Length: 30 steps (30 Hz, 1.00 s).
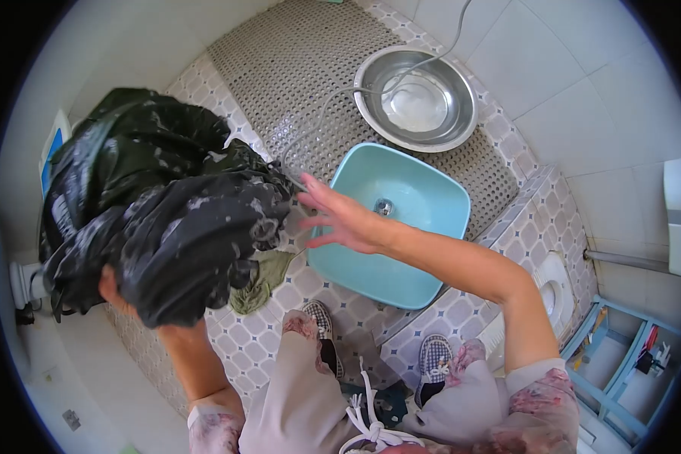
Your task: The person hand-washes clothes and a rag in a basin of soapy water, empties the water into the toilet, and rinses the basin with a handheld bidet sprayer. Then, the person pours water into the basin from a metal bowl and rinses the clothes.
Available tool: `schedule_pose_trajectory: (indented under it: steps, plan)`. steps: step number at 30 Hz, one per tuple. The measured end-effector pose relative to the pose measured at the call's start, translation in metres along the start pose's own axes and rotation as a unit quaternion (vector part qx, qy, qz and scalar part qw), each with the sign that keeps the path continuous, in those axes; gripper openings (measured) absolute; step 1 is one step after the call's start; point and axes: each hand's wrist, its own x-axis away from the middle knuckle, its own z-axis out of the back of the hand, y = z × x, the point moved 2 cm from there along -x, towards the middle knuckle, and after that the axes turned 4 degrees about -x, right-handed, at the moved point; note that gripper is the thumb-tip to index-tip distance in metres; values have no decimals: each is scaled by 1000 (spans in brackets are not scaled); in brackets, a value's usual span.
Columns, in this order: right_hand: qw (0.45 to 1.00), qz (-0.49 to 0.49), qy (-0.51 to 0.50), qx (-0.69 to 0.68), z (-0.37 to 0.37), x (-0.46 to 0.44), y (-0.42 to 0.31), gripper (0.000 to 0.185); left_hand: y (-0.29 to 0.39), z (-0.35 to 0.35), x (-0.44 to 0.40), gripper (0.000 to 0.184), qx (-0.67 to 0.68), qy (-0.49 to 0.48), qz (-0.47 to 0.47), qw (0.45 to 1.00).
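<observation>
A large bundle of wet dark clothes (pixel 181 219), black and dark green with soap suds on it, hangs at the left. My left hand (pixel 116 291) is under its lower left part, fingers mostly hidden by the cloth, holding it up. My right hand (pixel 340 219) is just right of the bundle with its fingers spread, over the left side of a light blue basin (pixel 439 219). The basin stands on the floor with a metal drain or round metal piece (pixel 384 206) showing inside it. A green cloth (pixel 263 281) lies on the tiles below the bundle.
Behind the blue basin, a steel bowl (pixel 416 98) with whitish contents stands on a perforated mat (pixel 303 53). A thin grey hose (pixel 333 94) runs across the mat and bowl. A squat toilet (pixel 554 291) is at the right, near a blue shelf (pixel 620 363).
</observation>
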Motion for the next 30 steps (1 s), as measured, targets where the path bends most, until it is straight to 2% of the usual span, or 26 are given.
schedule_pose_trajectory:
  steps: [2, 4, 6, 9, 13, 19, 24, 26, 29, 30]
  plan:
    - [995, 8, -89, -47, -30, -16, -19, 96, 4, -17, 6, 58, 14, -35, -8, 999]
    - [984, 23, -80, -161, -64, -13, -40, 92, 4, -34, 10, 58, 33, -68, -1, 997]
    - [973, 40, -120, -193, -74, -9, -51, 87, 0, -47, 12, 57, 49, -97, 20, 994]
    - [960, 62, -241, -127, -72, -2, -59, 82, -10, -63, 13, 56, 84, -131, 70, 985]
    - [962, 73, -257, -57, -51, 34, -66, 76, -29, -86, 16, 55, 126, -176, 154, 964]
    - [971, 70, -216, 78, -3, 113, -71, 68, -79, -116, 25, 54, 176, -213, 326, 904]
    - [976, 28, -147, 161, 41, 179, -45, 61, -138, -114, 45, 53, 163, -191, 454, 855]
    - [978, 9, -77, 193, 65, 184, -29, 59, -172, -101, 57, 52, 102, -182, 477, 854]
    - [959, -4, 59, 277, 121, 160, 0, 55, -225, -71, 68, 46, -78, -196, 471, 857]
    - [946, -12, 106, 305, 144, 153, 12, 53, -239, -64, 70, 49, -171, -192, 466, 846]
